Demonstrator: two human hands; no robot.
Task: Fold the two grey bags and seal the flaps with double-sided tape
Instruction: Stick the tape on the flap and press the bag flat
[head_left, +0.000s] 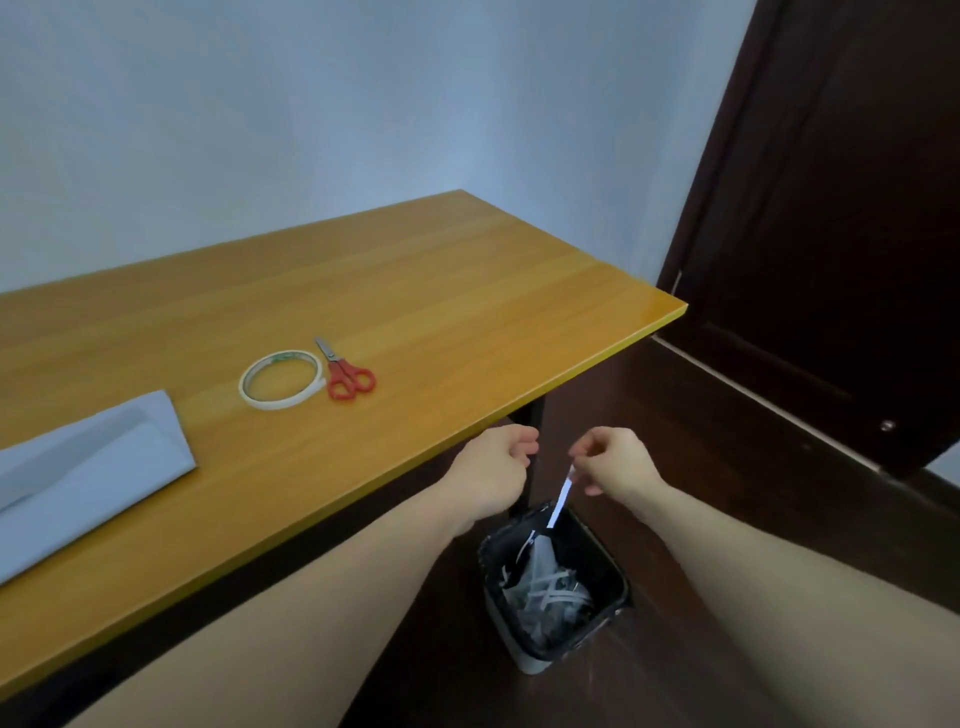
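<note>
On the wooden surface (415, 291) lie grey bags (88, 467), tape roll (280, 379) and scissors (345, 371); beyond its edge, the left hand (493, 467) seems clenched, right-hand (615, 460) fingers pinching a white strip (560, 499) above a bin (556, 587).

The right end of the table (467, 291) is bare wood, so a hand can slide there; the tape roll (280, 380) and scissors (345, 371) sit close together mid-table; grey bags (88, 467) fill the left; the bin (556, 587) stands below the edge.
</note>
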